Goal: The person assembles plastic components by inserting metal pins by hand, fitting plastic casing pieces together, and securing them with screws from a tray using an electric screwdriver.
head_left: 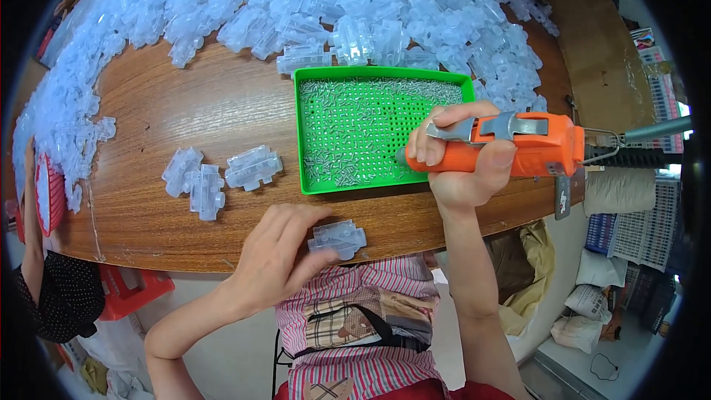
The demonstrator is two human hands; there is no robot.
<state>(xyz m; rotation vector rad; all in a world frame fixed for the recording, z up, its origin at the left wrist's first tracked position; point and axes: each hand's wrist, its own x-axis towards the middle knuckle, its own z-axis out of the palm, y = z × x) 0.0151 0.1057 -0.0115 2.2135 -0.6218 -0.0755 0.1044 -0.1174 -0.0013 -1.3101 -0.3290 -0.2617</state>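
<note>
My right hand (474, 167) is wrapped around an orange power screwdriver (533, 148) with a grey metal lever. Its tip points left, over the right part of a green perforated tray (302, 133) that holds many small silver screws (333, 167). At the table's front edge lies a clear plastic housing (337, 239). Beside it is my left hand (281, 248), thumb and fingers apart on either side of the piece's left end; whether they touch it I cannot tell. Farther left, several more clear housings (206, 191) lie close together.
A large heap of clear plastic housings (311, 0) covers the table's back and left side. A spring-like hanger (655, 130) and black cable join the screwdriver's rear. Another person's arm (31, 230) and a red basket (50, 192) are at the far left, above a red stool (133, 292).
</note>
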